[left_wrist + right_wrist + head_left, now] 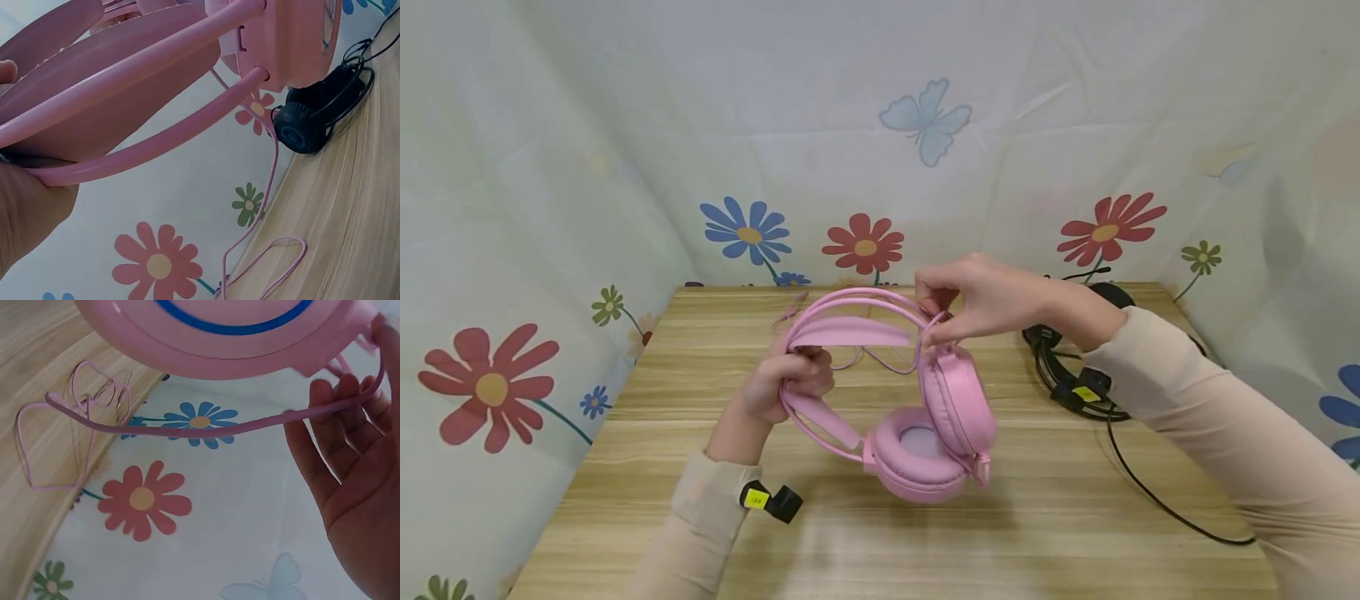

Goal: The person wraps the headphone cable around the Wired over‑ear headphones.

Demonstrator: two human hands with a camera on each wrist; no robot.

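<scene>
A pink over-ear headset (958, 400) is held up above the table, ear cups at the lower right of its headband. My left hand (782, 379) has its fingers curled round the headband and its padded strap on the left side. Above the nearer-right ear cup, my right hand (992, 300) pinches the pink cable (200, 432) by the end of the headband. In the right wrist view the cable runs across the fingers, beneath an ear cup (219, 353) with a blue ring. Slack cable lies in loops on the table behind.
A black headset (306, 128) with black cables lies at the back right of the wooden table (647, 483), partly hidden by the right arm. A black cord runs from there toward the right edge. A flower-print cloth (820, 167) stands behind and at both sides.
</scene>
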